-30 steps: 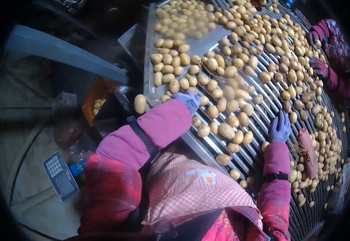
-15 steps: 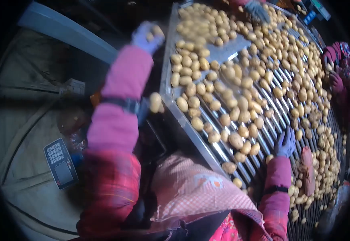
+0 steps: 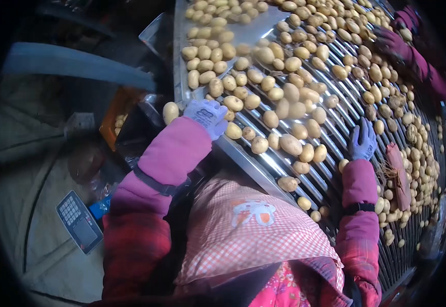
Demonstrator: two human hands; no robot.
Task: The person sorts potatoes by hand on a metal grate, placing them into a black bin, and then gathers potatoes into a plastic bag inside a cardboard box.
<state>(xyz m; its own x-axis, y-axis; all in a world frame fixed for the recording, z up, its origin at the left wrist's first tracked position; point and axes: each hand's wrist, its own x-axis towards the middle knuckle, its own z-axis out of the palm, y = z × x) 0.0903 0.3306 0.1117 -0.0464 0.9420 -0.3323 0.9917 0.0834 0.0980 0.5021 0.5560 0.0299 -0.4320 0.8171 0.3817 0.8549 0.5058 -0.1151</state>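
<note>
My left hand (image 3: 206, 118), in a lavender glove, is at the metal rim (image 3: 180, 66) of the roller table, its back toward me. Its fingers curl down beside potatoes; whatever they hold is hidden. Just left of it, outside the rim, a single pale potato (image 3: 171, 112) shows above a dark bin. My right hand (image 3: 363, 141), gloved alike, lies with fingers stretched and apart on the rollers (image 3: 330, 174). A small potato (image 3: 343, 165) lies by its wrist. Between the two hands, several potatoes (image 3: 290, 145) rest on the rollers, some smeared by motion.
Another person's gloved hand (image 3: 393, 45) reaches among potatoes on the far side. A reddish bundle (image 3: 398, 176) lies on potatoes at right. Left of the table are an orange crate (image 3: 111, 115) holding potatoes, a scale display with keypad (image 3: 79, 220) and a blue-grey beam (image 3: 74, 64).
My left hand has come down and right to the rim from above the left side, where it held a potato. My right hand stays on the rollers. The view has shifted.
</note>
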